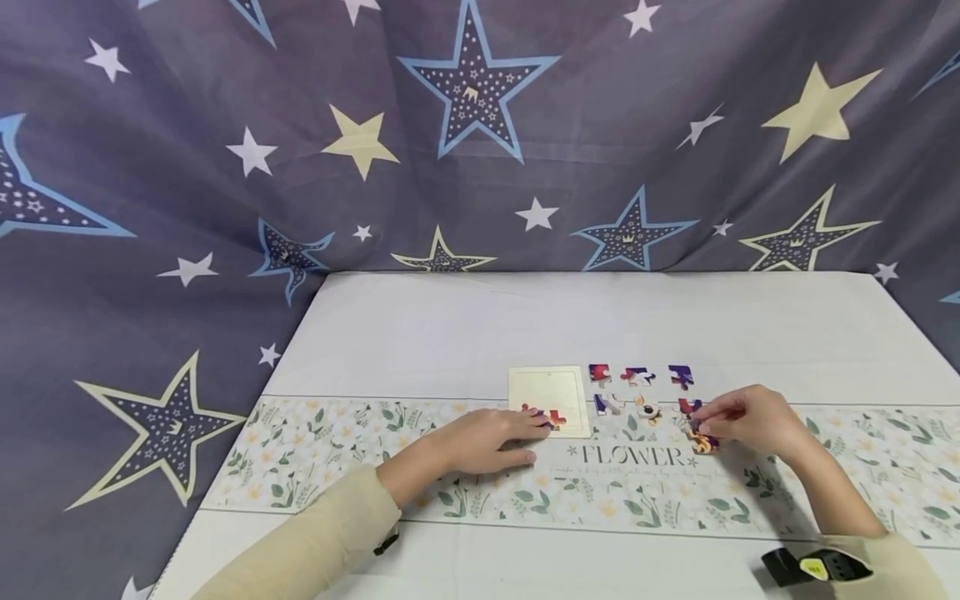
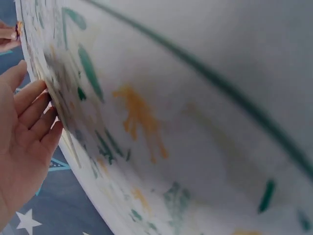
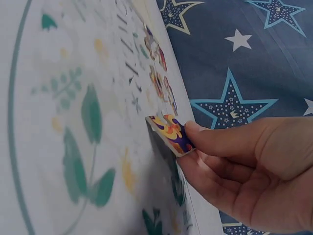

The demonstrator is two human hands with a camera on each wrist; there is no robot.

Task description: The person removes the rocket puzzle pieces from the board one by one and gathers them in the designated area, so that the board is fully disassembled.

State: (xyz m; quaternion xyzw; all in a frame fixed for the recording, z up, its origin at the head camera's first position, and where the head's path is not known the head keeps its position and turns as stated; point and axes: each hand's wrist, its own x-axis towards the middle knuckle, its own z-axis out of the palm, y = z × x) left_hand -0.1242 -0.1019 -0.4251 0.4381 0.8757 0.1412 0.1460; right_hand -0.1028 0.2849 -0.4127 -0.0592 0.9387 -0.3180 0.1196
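Between thumb and fingers my right hand (image 1: 753, 423) pinches a jigsaw puzzle piece (image 3: 172, 134) patterned in orange, yellow and purple. In the right wrist view one edge of that piece is tilted up from the tabletop, casting a shadow below. My left hand (image 1: 487, 442) lies over the lower left of a cream puzzle board (image 1: 547, 386), its fingers extended. Red and purple puzzle pieces (image 1: 557, 418) show on the board at the fingertips, partly hidden by them. In the left wrist view the left fingers (image 2: 36, 110) reach the board's edge.
Several loose puzzle pieces lie in rough rows right of the board, among them a red one (image 1: 600, 373) and a purple one (image 1: 681, 376). Under them is a white table cover (image 1: 420, 333) with a floral band and FLOWER lettering (image 1: 633, 455). A star-patterned curtain (image 1: 562, 117) hangs behind.
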